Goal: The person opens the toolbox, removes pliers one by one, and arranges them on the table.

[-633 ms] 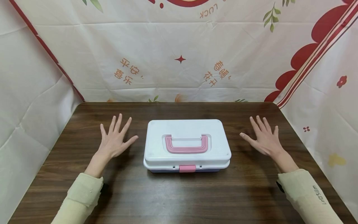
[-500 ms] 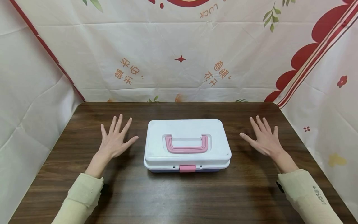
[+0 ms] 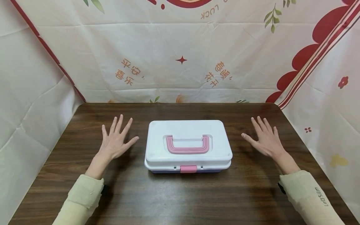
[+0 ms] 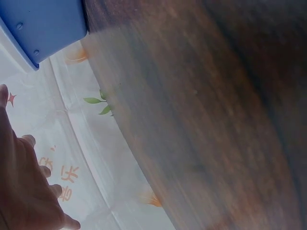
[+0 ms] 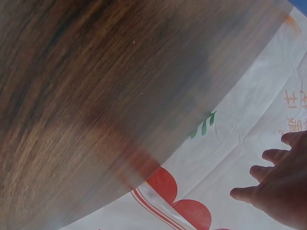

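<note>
In the head view a white plastic toolbox (image 3: 188, 128) with a pink handle (image 3: 187, 150) stands at the middle of the table. Its lid is down, and a pink latch (image 3: 188, 169) sits at the front over a blue base. To the left of the box is my left hand (image 3: 113, 143), fingers spread and apart from it. My right hand (image 3: 265, 140) is spread out on the other side, holding nothing. The left wrist view catches the blue side of the toolbox (image 4: 45, 26) at the upper left, with the left hand (image 4: 26, 187) below it.
The dark wood-grain table (image 3: 180, 200) reaches back to a white printed cloth (image 3: 180, 40). More cloth hangs along the left and right sides. Light sleeves (image 3: 81, 197) cover both forearms.
The little finger of my right hand has shifted slightly inward. The toolbox and my left hand stay where they were.
</note>
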`<state>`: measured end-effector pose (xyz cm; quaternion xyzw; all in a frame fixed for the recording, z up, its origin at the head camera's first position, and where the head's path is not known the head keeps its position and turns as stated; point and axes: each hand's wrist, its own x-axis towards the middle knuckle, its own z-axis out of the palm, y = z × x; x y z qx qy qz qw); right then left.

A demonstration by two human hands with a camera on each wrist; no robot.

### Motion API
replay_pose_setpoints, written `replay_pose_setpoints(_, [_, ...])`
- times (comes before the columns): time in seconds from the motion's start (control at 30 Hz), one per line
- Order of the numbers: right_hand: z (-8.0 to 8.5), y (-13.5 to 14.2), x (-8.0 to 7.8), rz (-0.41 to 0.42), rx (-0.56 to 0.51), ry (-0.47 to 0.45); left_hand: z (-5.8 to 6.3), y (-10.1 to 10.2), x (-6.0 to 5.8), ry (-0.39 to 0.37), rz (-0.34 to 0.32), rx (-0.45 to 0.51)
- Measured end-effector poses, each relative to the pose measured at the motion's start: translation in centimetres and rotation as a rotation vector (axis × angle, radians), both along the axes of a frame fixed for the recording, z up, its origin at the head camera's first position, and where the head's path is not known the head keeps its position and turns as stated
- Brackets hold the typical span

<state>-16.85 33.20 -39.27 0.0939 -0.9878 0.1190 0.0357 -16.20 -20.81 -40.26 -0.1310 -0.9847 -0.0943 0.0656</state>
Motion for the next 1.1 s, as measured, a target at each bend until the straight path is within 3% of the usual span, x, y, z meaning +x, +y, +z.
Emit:
replay_pose_setpoints(0.2, [-0.1,0.0,0.2,0.001,-0.006,-0.007,-0.1,0.0,0.3,-0.004,-0.004,0.014])
replay_pose_setpoints(0.3, [0.0,0.1,0.3,0.009,-0.043,0.004,0.0,0.0,0.4,-0.023,-0.009,0.090])
replay_pose_setpoints(0.43, [0.6,0.0,1.3,0.025,-0.214,-0.014,0.4,0.1,0.6,-0.098,-0.025,0.337])
replay_pose_setpoints(0.57, [1.4,-0.1,3.5,0.010,-0.476,-0.129,1.2,0.4,0.9,-0.208,-0.039,0.651])
replay_pose_setpoints(0.63, [1.1,0.1,4.4,0.010,-0.598,-0.167,1.7,0.7,1.0,-0.272,-0.034,0.789])
replay_pose_setpoints(0.77, [-2.9,2.1,5.2,0.099,-0.915,-0.180,2.2,1.3,1.1,-0.435,-0.022,1.065])
replay_pose_setpoints(0.87, [-5.7,3.3,5.7,0.192,-1.134,-0.262,2.4,1.8,1.3,-0.568,0.010,1.255])
replay_pose_setpoints(0.93, [-5.8,2.8,6.6,0.231,-1.209,-0.361,2.5,2.2,1.5,-0.626,0.036,1.336])
replay_pose_setpoints(1.1, [-2.6,-1.5,9.4,0.245,-1.198,-0.545,2.6,3.4,2.0,-0.693,0.060,1.403])
